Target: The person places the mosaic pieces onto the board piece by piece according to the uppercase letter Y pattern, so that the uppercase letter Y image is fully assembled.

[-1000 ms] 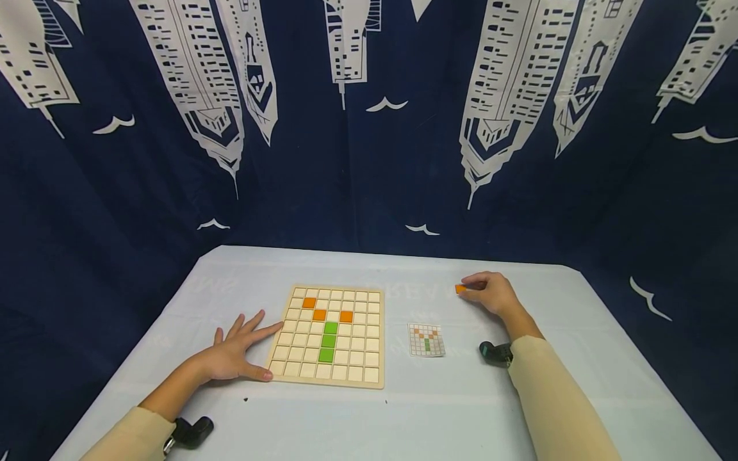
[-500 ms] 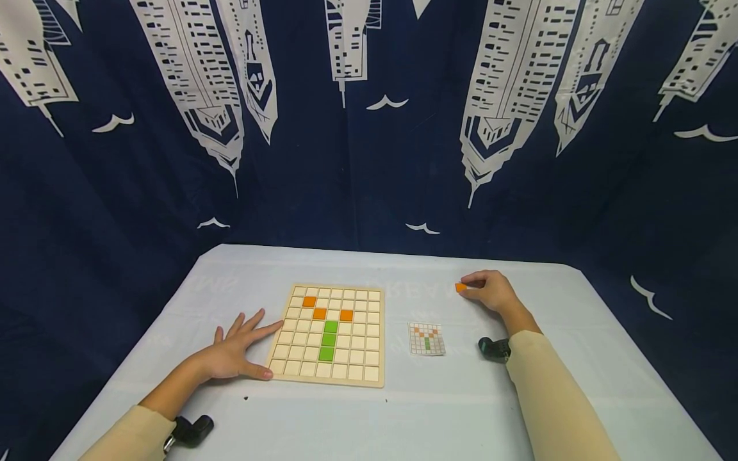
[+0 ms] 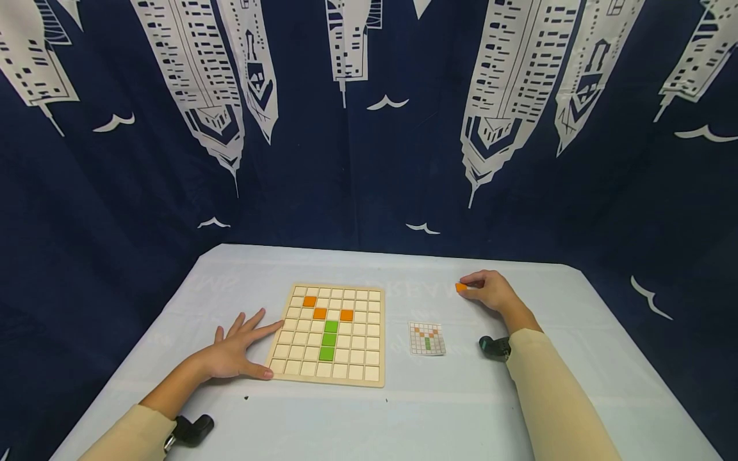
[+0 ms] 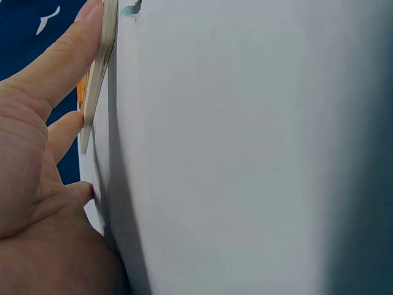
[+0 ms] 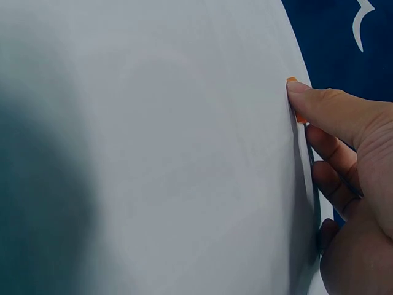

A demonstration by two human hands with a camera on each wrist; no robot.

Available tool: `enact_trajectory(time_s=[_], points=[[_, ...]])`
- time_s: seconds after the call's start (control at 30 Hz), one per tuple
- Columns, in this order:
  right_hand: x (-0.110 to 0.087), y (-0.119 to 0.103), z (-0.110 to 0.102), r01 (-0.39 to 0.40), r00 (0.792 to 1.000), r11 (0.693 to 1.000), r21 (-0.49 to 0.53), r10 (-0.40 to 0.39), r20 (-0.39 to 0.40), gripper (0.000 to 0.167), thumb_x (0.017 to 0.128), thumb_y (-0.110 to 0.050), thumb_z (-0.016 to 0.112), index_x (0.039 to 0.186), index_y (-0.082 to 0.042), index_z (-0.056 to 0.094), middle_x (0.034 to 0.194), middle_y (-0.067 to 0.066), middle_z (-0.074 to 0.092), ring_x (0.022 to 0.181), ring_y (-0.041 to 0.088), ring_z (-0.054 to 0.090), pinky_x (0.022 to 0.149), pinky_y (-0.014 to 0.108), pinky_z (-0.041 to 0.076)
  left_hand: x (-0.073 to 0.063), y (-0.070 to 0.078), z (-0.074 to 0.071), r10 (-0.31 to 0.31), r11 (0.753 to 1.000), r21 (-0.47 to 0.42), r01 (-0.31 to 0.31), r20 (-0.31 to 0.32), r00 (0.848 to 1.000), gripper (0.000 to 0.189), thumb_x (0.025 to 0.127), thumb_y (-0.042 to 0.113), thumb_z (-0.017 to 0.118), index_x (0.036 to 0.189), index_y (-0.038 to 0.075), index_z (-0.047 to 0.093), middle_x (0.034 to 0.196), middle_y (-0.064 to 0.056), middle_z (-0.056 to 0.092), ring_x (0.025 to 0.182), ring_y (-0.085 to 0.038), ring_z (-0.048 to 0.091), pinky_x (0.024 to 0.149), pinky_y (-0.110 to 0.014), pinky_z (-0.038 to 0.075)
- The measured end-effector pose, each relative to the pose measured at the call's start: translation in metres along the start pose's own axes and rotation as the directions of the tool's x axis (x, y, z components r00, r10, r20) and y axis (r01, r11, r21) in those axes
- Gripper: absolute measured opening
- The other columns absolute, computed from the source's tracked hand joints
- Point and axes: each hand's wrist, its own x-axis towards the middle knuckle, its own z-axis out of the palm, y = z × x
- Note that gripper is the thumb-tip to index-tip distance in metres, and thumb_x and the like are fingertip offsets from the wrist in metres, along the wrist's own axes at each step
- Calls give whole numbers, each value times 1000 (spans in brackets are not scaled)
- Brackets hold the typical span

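Observation:
A square wooden grid board lies left of the table's middle. Three orange tiles, one of them an orange tile on the right, form part of a pattern on it, above a column of green tiles. My left hand is spread beside the board, thumb and a fingertip touching its left edge. At the back right my right hand pinches a loose orange tile between thumb and fingers, close over the table. The right wrist view shows that tile under the thumb, its far side hidden.
A small pattern card with a printed orange and green grid lies between the board and my right hand. The white table has a small dark speck near the front. Behind hangs a navy curtain with white printed buildings.

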Motion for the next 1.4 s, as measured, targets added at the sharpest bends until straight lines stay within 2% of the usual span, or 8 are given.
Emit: enact_trajectory(time_s=[0.27,0.6,0.77,1.03,1.23,1.4], points=[[0,1,-1,-3,1000,1000,5,2,17,40,90,-22,79,126,-6,72,133,20,60,110,32,51,103,53,44,0,-1,1,-7,1000,2,7,2,1000,108,67,51,91,158,25,41,172,-23,5,152,-60,-12,106,-85,-15],[3,2,-1,-20,999,1000,10,20,30,38,91,-21,78,125,-6,72,127,18,60,108,31,48,97,46,44,-1,0,1,-2,1000,4,2,-1,1000,107,67,51,91,158,25,41,171,-24,5,151,-61,-12,106,-86,-15],[3,2,-1,-19,999,1000,1,19,26,38,90,-21,79,124,-5,72,121,16,61,106,30,48,92,42,43,0,0,1,1,1000,1,-1,-3,1000,107,67,51,91,158,25,42,171,-24,5,152,-61,-12,106,-85,-15],[1,2,-1,-12,1000,1000,-8,12,11,37,89,-21,80,122,-5,73,120,17,62,104,30,50,92,42,44,-1,1,0,0,1000,-2,0,-2,1000,107,66,51,91,158,25,41,171,-25,5,152,-61,-12,106,-85,-15],[1,2,0,5,1000,1000,-16,-5,-7,36,89,-21,81,119,-3,74,114,16,64,99,29,50,85,38,42,-1,1,0,-9,1000,1,9,0,1000,108,67,51,91,158,24,41,171,-24,5,152,-61,-12,106,-85,-15],[1,3,2,15,1000,1000,-20,-16,-27,36,89,-22,81,119,-2,74,116,17,68,96,27,52,83,36,43,0,0,0,-13,1000,6,13,0,1000,108,66,51,91,158,25,41,171,-24,5,152,-60,-12,107,-85,-15]])
